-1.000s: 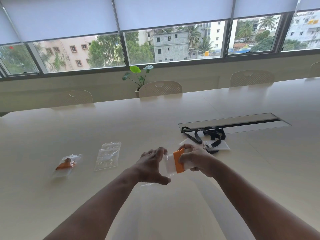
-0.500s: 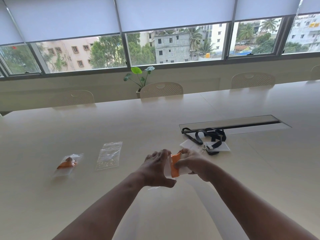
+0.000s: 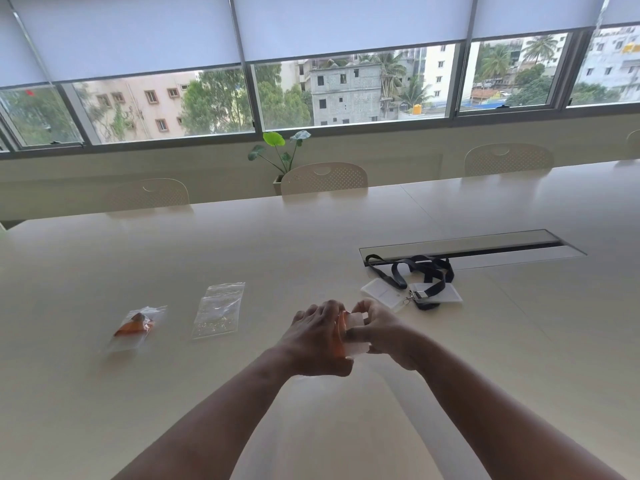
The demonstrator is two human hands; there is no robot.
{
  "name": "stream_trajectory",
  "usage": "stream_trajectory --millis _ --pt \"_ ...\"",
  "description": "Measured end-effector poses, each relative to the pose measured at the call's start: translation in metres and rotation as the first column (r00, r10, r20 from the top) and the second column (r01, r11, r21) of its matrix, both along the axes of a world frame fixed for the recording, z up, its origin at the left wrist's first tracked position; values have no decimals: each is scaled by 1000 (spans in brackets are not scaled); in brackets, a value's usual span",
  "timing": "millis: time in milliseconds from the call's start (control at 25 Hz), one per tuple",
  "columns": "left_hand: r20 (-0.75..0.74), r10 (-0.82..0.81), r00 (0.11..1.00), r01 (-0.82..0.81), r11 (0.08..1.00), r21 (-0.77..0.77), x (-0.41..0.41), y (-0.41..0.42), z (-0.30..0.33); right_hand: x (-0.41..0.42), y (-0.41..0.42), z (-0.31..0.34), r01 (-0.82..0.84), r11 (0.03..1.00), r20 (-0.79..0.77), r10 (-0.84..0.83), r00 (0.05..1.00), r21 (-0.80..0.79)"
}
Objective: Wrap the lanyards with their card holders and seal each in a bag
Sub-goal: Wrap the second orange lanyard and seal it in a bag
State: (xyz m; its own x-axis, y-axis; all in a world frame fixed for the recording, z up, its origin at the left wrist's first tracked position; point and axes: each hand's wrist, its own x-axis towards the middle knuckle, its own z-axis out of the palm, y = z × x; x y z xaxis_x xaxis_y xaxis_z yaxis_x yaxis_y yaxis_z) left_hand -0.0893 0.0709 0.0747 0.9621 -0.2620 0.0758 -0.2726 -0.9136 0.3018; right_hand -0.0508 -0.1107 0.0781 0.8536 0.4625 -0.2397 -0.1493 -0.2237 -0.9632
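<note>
Hands meet over a pale table (image 3: pixel 450 341)

The left hand (image 3: pixel 317 337) and right hand (image 3: pixel 384 332) together grip an orange-wrapped clear card holder (image 3: pixel 353 323).

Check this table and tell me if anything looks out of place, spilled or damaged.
Nothing stands out. A sealed bag with an orange lanyard and an empty bag lie flat on the table. The black lanyards sit in a loose tangle, not yet wrapped. Both hands, left and right, hold an orange bundle.

Forearms: both bare to the frame's lower edge, no sleeve in view.
Left hand (image 3: pixel 317 339): bare, ungloved.
Right hand (image 3: pixel 384 332): bare, ungloved.
</note>
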Motion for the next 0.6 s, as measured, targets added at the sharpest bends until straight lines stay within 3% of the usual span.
stream_trajectory --millis 160,600 --pt "-8 22 1000 -22 1000 -17 1 6 0 3 -1 -5 71 994 -70 -65 995 86" --pt "-13 36 999 -37 996 -80 1 -2 -9 -12 15 -13 67 995 -45 -64 997 68"
